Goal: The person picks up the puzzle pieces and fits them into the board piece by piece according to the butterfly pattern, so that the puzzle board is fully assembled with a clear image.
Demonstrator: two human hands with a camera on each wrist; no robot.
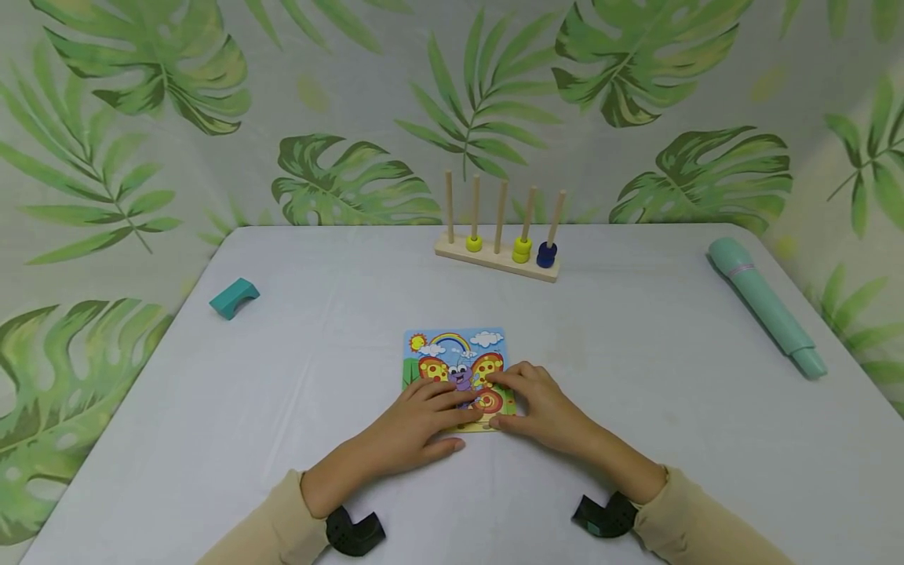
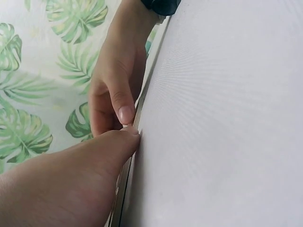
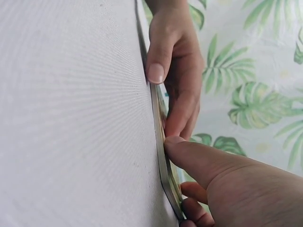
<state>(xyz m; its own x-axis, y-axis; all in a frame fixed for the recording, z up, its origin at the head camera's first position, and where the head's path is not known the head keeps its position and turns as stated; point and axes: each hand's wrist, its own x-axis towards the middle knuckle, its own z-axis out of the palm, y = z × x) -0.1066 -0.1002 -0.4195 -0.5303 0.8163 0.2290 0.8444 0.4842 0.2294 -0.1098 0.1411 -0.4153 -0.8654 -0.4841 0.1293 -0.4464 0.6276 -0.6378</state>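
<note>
A flat, square picture puzzle [image 1: 452, 345] with a butterfly, sun and rainbow lies on the white table in the head view. My left hand [image 1: 417, 420] rests across its lower left part, fingers stretched out over the butterfly. The left thumb lies by the near edge. At the right side, my right hand [image 1: 547, 404] holds the puzzle, with the index fingertip on the butterfly's right wing and the thumb at the near corner. In the right wrist view, that thumb touches the top beside the board's edge [image 3: 162, 163], and other fingers curl by its corner. Both hands partly hide the picture.
A wooden peg stand [image 1: 494, 259] with yellow and dark blue rings stands at the back. A teal arch block [image 1: 235, 298] lies at the left, and a mint-green microphone-shaped thing [image 1: 766, 302] at the right. Leaf-patterned cloth [image 1: 353, 180] surrounds the table.
</note>
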